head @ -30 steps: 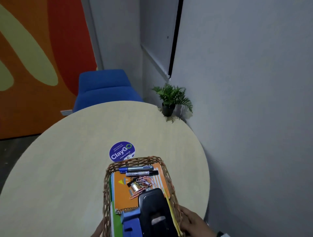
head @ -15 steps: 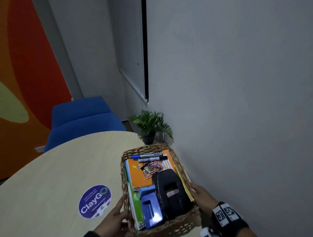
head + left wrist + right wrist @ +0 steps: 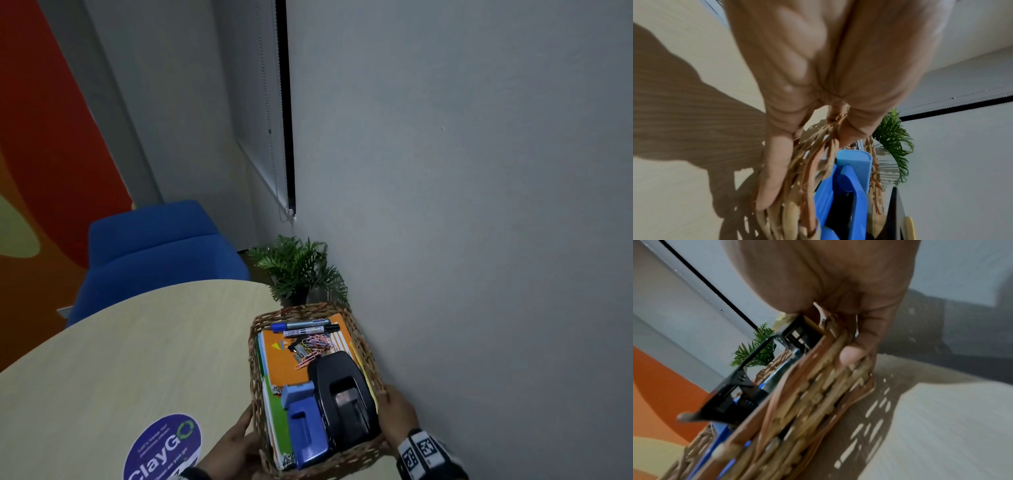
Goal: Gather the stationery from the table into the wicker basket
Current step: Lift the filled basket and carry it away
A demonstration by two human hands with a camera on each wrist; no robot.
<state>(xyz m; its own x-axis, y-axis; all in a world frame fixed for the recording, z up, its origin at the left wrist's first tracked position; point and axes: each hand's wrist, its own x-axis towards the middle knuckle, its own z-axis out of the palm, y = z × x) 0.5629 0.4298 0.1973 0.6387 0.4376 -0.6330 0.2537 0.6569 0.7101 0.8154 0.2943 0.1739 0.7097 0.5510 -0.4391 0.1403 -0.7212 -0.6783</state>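
The wicker basket (image 3: 255, 359) sits at the table's right edge, just in front of the plant. It holds an orange notebook (image 3: 284, 366), two markers (image 3: 305, 327), loose paper clips (image 3: 313, 347), a black hole punch (image 3: 342, 397) and a blue stapler (image 3: 305, 425). My left hand (image 3: 239, 435) grips the basket's near left side, fingers (image 3: 774, 170) along the weave (image 3: 813, 162) and thumb over the rim. My right hand (image 3: 397, 411) grips the near right side, fingers (image 3: 853, 353) curled on the outer wall (image 3: 807, 410). Whether the basket rests on the table or hangs just above it, I cannot tell.
The round pale wooden table (image 3: 137, 342) carries a purple ClayGo sticker (image 3: 164, 448) left of the basket. A small potted plant (image 3: 298, 267) stands against the grey wall (image 3: 479, 240) right behind the basket. A blue chair (image 3: 154, 246) stands beyond the table.
Both hands have carried the basket to the right, from beside the sticker toward the plant and wall. My view has swung right with it.
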